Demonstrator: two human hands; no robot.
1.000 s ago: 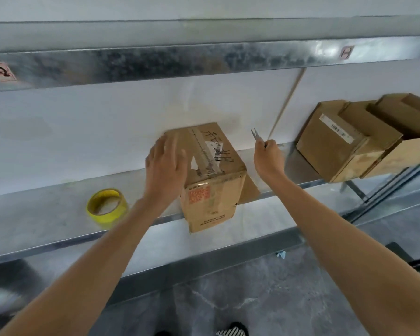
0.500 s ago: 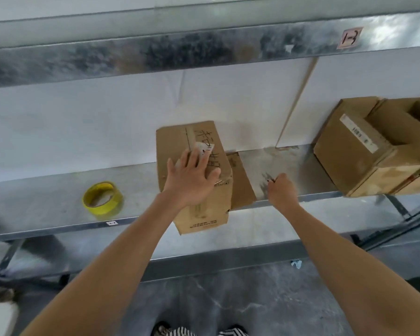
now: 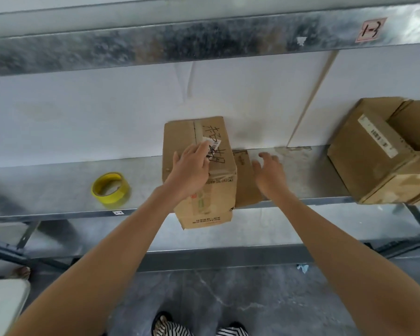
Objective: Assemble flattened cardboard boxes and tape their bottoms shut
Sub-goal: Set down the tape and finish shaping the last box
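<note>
Left hand (image 3: pixel 189 175) presses the box (image 3: pixel 211 212), fingers (image 3: pixel 199 151) straight; right hand (image 3: pixel 270 174) hovers released beside; bottom looks taped, flip next

The right hand (image 3: pixel 269 170), raised a second ago beside the box (image 3: pixel 224 190) and pinching a thin metal tool, has come down over the shelf (image 3: pixel 58 187) and now spreads its fingers, with the tool no longer showing in it. The left hand (image 3: pixel 189 173) has slid from the box's left edge onto its top, fingertips at the white label (image 3: pixel 212 146). Under that hand the box has turned squarer to the wall.
</note>
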